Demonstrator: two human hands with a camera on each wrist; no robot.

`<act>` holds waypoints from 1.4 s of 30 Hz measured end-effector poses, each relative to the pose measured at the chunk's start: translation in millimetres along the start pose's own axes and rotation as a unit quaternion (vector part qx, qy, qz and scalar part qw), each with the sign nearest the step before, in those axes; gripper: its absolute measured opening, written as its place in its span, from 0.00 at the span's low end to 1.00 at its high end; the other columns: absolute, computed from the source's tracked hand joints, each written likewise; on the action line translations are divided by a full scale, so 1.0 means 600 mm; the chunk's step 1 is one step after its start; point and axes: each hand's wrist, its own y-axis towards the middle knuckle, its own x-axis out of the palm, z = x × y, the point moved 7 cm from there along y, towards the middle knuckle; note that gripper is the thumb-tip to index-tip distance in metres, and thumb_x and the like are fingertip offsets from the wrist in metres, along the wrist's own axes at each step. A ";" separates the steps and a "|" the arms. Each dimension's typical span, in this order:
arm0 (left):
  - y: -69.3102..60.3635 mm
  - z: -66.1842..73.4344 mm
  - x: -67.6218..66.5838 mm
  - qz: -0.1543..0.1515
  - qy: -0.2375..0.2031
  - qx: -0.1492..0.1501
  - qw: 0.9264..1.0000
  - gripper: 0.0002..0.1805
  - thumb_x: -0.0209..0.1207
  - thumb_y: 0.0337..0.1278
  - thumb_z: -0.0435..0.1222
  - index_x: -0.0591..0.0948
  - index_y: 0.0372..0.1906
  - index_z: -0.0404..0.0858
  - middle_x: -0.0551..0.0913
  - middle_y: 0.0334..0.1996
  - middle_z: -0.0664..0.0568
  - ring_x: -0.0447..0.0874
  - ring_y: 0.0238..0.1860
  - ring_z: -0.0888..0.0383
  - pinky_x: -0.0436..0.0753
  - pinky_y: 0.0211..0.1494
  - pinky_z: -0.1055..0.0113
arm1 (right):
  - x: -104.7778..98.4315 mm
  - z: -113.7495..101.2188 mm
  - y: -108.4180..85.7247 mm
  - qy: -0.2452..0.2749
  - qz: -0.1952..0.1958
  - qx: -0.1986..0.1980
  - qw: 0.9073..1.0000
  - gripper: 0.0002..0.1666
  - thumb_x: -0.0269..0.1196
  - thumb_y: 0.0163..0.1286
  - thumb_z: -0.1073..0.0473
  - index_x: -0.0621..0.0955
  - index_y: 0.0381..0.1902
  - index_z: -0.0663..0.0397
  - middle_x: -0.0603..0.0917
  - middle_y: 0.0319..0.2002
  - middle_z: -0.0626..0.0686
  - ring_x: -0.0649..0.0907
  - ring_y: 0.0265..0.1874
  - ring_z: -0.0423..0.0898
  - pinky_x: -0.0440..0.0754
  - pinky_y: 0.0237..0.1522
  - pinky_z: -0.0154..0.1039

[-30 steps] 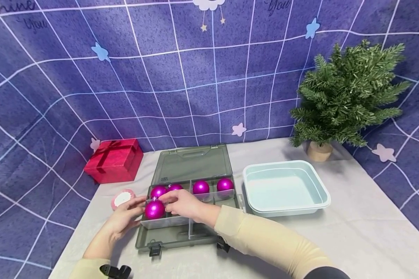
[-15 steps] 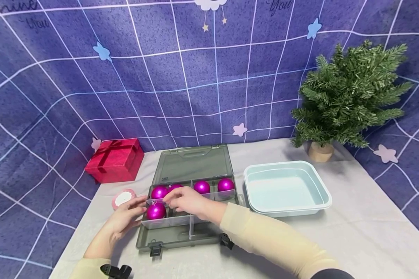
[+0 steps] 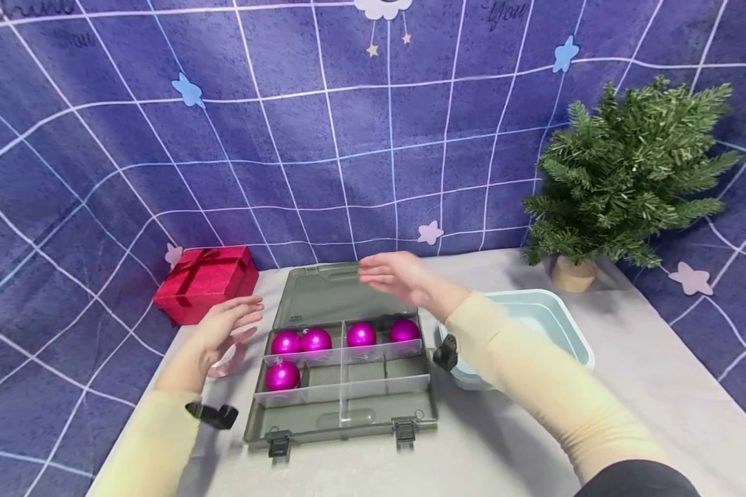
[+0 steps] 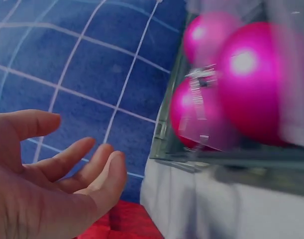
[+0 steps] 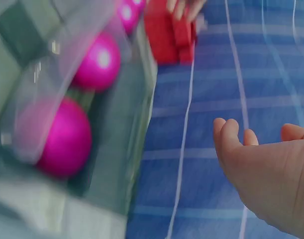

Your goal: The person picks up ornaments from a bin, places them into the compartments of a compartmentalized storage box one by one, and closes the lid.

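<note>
A grey-green see-through compartment box (image 3: 342,435) lies with its lid folded back. Magenta Christmas baubles fill part of it: several in the back row, such as one bauble (image 3: 361,334) right of the divider, and a single bauble (image 3: 282,375) in the middle row at left. My left hand (image 3: 220,331) hovers left of the box, fingers loosely bent and holding nothing; the left wrist view shows the hand (image 4: 57,174) apart from the box. Above the lid's right part, my right hand (image 3: 400,277) is raised with its fingers extended, likewise holding nothing.
Partly hidden by my left hand is a pink ribbon roll (image 3: 226,362). Behind it stands a red gift box (image 3: 205,284). A pale blue tray (image 3: 559,310) sits at right, partly under my right sleeve. A small artificial Christmas tree (image 3: 628,172) rises at the back right.
My right hand has withdrawn from the middle row, moving up and right above the lid. My left hand has lifted off the box's left edge, moving up. The middle-row bauble stays in its compartment.
</note>
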 end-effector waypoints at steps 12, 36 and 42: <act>0.122 -0.015 -0.012 0.032 -0.067 -0.120 0.990 0.29 0.44 0.79 0.48 0.65 0.71 0.31 0.80 0.47 0.54 0.78 0.49 0.59 0.77 0.59 0.64 | -0.151 0.033 0.071 0.102 0.152 0.101 0.978 0.13 0.46 0.78 0.61 0.71 0.53 0.62 0.67 0.64 0.58 0.68 0.60 0.48 0.55 0.74 0.40; 0.161 -0.033 0.013 -0.014 -0.055 -0.180 0.982 0.46 0.32 0.78 0.59 0.41 0.80 0.28 0.46 0.79 0.31 0.50 0.77 0.36 0.59 0.74 0.48 | -0.245 0.155 0.213 0.064 0.103 0.162 0.979 0.40 0.58 0.65 0.57 0.58 0.69 0.72 0.70 0.41 0.57 0.72 0.32 0.47 0.75 0.41 0.38; 0.157 -0.017 0.016 0.011 -0.063 -0.162 0.985 0.45 0.35 0.77 0.59 0.44 0.81 0.30 0.48 0.79 0.33 0.53 0.75 0.40 0.62 0.71 0.51 | -0.186 0.089 0.135 0.042 0.126 0.134 0.982 0.18 0.50 0.70 0.60 0.67 0.52 0.68 0.66 0.33 0.50 0.65 0.25 0.40 0.67 0.36 0.33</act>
